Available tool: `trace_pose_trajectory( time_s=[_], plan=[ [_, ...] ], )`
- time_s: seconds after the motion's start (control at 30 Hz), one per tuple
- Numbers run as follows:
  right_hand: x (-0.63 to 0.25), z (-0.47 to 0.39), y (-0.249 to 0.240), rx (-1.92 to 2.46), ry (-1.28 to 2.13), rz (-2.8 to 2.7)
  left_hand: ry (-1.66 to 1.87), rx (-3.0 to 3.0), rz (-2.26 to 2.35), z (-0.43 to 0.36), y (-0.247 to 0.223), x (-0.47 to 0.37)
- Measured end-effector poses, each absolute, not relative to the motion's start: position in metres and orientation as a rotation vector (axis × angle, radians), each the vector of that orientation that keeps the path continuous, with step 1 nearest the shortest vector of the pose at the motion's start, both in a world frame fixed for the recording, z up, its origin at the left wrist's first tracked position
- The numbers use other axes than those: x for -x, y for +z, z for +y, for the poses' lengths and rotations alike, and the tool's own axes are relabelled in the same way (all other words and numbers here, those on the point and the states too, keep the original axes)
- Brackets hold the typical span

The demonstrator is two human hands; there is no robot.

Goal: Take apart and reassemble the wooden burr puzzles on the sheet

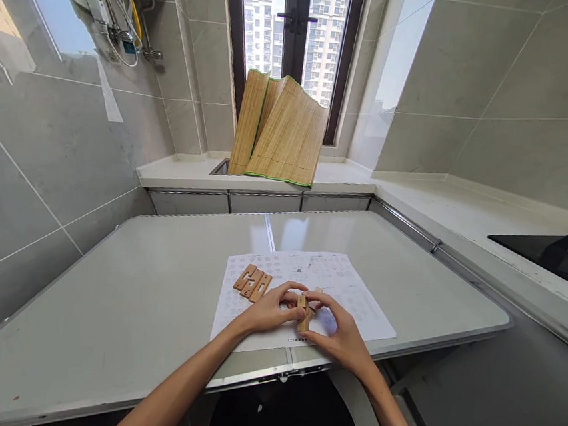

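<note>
Both hands meet over a printed paper sheet (355, 307) on the table. My left hand (278, 306) pinches some small wooden puzzle pieces (302, 320) from the left, thumb in front. From the right, my right hand (336, 328) grips the same pieces between thumb and fingers. The pieces stand together, partly hidden by my fingers; how they interlock cannot be made out. To the left of my left hand, three flat wooden pieces (260, 288) with cut-out slots and dark marks lie side by side on the sheet.
A light folding table (165, 295) spans the view, its front edge close to my lap. Behind it, a folded bamboo mat (292, 130) leans at the window on a white counter (340, 175). A black cooktop (556, 249) is at right.
</note>
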State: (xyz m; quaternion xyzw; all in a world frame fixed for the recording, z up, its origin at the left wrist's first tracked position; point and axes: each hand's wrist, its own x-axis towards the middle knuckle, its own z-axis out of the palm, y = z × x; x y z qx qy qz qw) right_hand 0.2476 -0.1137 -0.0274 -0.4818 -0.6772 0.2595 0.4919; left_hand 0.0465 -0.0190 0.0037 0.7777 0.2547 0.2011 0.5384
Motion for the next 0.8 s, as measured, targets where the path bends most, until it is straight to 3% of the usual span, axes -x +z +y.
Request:
trace_pose_trajectory(
  time_s=[0.47, 0.8],
  plan=[
    [-0.238, -0.112, -0.025, 1.112, 0.328, -1.654, 0.545, -1.705, 0.576, -0.028, 0.007, -0.055],
    [-0.224, -0.082, -0.007, 1.058, 0.338, -1.652, 0.654, -1.445, 0.521, -0.015, 0.005, -0.054]
  ],
)
